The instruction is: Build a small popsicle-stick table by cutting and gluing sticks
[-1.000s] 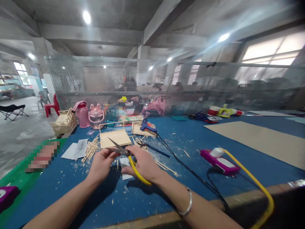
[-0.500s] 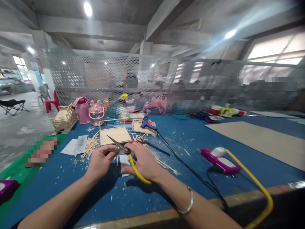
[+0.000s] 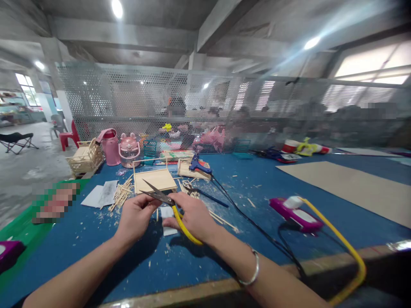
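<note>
My right hand (image 3: 192, 216) is wrapped around yellow-handled scissors (image 3: 186, 229), whose blades point left and stand slightly apart. Against the blades, my left hand (image 3: 135, 217) is closed with thumb and fingertips together; whatever is pinched there is too small to make out. Just beyond the hands sits a flat wooden tray-like frame (image 3: 154, 179) with thin upright sticks. Loose wooden sticks (image 3: 122, 193) lie left of it. A small white paper (image 3: 168, 220) is on the blue table (image 3: 128, 273) between my hands.
A blue glue gun (image 3: 201, 166) rests on a small wooden frame, its black cable crossing rightward. Pliers (image 3: 210, 197) lie nearer. At right are a purple power strip (image 3: 295, 216) with a yellow cord and a beige board (image 3: 349, 188). Pink bottles (image 3: 129, 150) and a wooden basket (image 3: 86, 158) stand back left.
The scissor blades have moved closer together, and the red part of the handle is no longer visible. Both hands stay in nearly the same place.
</note>
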Demonstrator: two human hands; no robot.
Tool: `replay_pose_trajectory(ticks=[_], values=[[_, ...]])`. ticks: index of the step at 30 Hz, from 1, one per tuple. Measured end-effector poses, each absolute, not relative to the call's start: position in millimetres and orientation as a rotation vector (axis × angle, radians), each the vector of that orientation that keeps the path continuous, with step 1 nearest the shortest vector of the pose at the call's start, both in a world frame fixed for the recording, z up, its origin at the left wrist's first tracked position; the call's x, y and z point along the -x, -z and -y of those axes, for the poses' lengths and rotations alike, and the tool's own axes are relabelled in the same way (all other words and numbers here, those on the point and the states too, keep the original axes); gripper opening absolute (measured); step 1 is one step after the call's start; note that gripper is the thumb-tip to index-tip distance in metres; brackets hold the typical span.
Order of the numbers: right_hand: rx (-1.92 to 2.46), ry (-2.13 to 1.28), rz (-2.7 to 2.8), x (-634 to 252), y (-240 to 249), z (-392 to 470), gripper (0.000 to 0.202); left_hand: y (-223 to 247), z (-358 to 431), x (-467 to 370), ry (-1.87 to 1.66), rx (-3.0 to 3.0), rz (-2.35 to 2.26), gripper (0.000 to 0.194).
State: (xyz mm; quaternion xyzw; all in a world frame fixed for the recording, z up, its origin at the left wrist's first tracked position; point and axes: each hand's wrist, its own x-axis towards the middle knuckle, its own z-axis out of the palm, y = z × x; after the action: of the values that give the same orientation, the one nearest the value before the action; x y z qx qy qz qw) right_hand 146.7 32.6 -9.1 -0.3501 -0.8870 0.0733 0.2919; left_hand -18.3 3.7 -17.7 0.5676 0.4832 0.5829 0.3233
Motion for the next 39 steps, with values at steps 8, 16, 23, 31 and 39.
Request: replay_pose_trajectory(ticks=[8, 16, 23, 31, 39], values=[[1.47, -0.259, 2.132, -178, -13, -25, 0.035, 24, -8, 19, -1.388, -1.501, -1.265, 0.028], [1.866, -0.232, 2.317, -267, -1, 1, 0.043, 21, -4, 17, -1.202, -1.593, -1.33, 0.019], [2.011, 0.064, 2.442, -264, 8, -30, 0.038, 22, -6, 18, -1.231, -1.535, -1.369, 0.021], [1.074, -0.291, 2.335, -170, -4, -19, 0.046, 21, -4, 14, -1.248, -1.089, -1.134, 0.03], [0.658, -0.407, 2.126, -138, 13, -31, 0.014, 22, -2, 10, -1.207, -0.793, -0.959, 0.038]])
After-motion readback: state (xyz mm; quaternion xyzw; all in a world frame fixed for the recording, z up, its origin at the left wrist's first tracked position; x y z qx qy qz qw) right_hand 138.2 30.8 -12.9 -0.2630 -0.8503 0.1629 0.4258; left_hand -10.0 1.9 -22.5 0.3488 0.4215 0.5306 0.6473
